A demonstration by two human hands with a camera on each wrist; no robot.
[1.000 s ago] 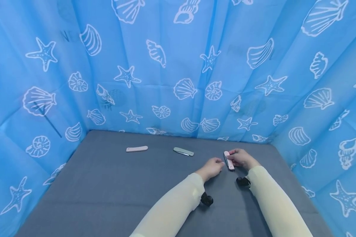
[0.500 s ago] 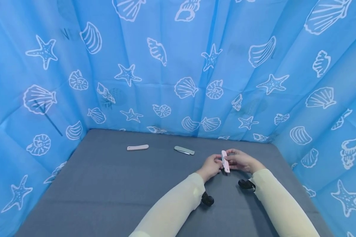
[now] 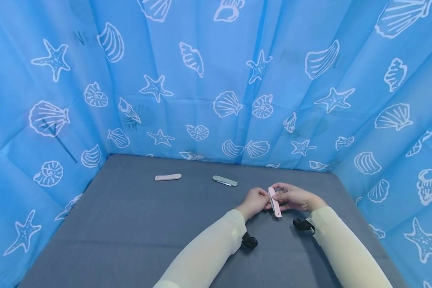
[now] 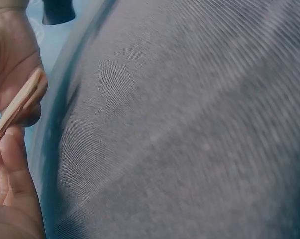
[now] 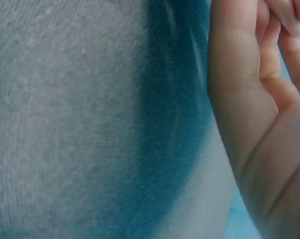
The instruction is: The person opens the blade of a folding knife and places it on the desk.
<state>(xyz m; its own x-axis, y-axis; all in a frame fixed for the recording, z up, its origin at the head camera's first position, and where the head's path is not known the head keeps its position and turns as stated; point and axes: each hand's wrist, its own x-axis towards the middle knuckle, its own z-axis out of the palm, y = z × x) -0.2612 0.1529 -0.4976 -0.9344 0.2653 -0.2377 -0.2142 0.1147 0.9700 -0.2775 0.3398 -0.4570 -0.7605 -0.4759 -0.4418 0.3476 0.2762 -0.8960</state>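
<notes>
A folding knife with a pink handle [image 3: 276, 208] stands tilted between my two hands in the head view. My right hand [image 3: 296, 197] grips it from the right, thumb across the handle. At the knife's left edge, the curled fingers of my left hand [image 3: 254, 203] pinch at its blade side. In the left wrist view the knife [image 4: 19, 105] shows edge-on, with fingertips of both hands around it. The right wrist view has my right hand [image 5: 249, 94] at its right side; the knife is hidden there.
Toward the back of the grey-covered table [image 3: 137, 224] lie a green folding knife [image 3: 225, 181] and, further left, another pink folding knife [image 3: 168, 177]. A blue curtain with white shells [image 3: 201, 100] surrounds the table at the back and sides.
My right hand has brought the pink knife slightly left, to my left hand, then a little nearer to me. My left fingers have come up against it. The other two knives stay put.
</notes>
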